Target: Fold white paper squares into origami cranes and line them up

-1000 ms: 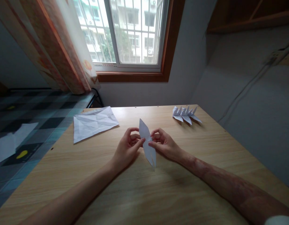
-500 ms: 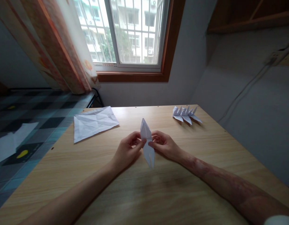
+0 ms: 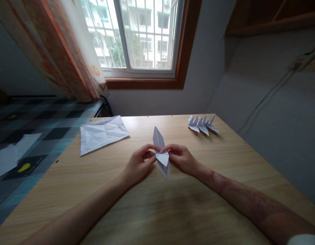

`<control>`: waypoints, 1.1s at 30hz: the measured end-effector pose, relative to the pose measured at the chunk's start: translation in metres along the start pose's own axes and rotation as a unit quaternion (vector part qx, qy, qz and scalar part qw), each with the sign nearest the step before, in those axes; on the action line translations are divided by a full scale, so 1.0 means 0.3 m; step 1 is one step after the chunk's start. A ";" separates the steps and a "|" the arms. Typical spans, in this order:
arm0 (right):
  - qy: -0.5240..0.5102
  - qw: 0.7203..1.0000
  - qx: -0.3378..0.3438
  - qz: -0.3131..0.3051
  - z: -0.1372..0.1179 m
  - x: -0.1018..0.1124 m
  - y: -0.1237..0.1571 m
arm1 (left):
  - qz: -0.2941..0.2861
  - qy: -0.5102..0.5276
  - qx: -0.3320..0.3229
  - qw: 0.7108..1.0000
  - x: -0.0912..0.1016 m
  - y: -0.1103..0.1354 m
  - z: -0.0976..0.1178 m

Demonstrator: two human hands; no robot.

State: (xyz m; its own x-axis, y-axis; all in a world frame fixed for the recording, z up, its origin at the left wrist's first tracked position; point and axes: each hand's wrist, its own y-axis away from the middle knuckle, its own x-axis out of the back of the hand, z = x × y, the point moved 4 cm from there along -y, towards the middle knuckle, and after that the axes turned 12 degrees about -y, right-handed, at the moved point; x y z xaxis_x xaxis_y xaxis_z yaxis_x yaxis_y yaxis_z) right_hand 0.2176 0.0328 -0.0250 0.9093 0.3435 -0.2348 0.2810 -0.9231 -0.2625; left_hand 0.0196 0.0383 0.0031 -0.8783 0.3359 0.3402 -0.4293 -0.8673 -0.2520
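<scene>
Between my hands, above the middle of the table, is a piece of folded white paper (image 3: 162,159) with a tall point at the top and two narrow points at the bottom. A front flap is folded down over its middle. My left hand (image 3: 142,158) pinches it at the left edge, index finger on the crease. From the right, my right hand (image 3: 179,154) grips the other edge, its index finger also pressing the crease. The fingertips behind the paper are hidden.
A creased white paper sheet (image 3: 104,133) lies at the table's (image 3: 157,211) back left. Several folded paper cranes (image 3: 203,125) stand in a row at the back right. Left of the table is a bed (image 3: 52,119) with more white paper (image 3: 14,153) on it.
The paper's front upper flap has come down over the middle, leaving one tall point behind. Both index fingers have moved from behind onto the fold at the front.
</scene>
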 end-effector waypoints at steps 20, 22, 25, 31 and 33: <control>0.015 0.998 0.052 0.017 -0.022 -0.009 0.003 | 0.008 -0.009 0.005 1.000 -0.007 -0.002 -0.008; 0.027 0.997 0.057 0.032 -0.028 -0.007 0.002 | 0.014 -0.038 -0.015 0.999 -0.003 -0.003 0.004; 0.054 0.996 0.057 0.052 -0.032 -0.003 0.002 | 0.019 -0.077 -0.045 0.996 0.004 -0.002 0.021; 0.142 0.985 0.081 0.057 -0.043 0.001 0.005 | 0.063 -0.119 -0.093 0.986 0.028 -0.003 0.033; 0.146 0.986 0.078 0.030 -0.042 -0.006 0.004 | 0.083 -0.105 -0.104 0.986 0.035 -0.005 0.033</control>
State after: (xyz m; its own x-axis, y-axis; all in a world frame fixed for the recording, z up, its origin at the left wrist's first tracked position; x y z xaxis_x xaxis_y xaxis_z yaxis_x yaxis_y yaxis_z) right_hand 0.2201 0.0290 -0.0131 0.9788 0.2041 0.0197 0.1946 -0.8944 -0.4027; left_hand 0.0131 0.0396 0.0160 -0.8865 0.0947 0.4529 -0.3370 -0.8027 -0.4920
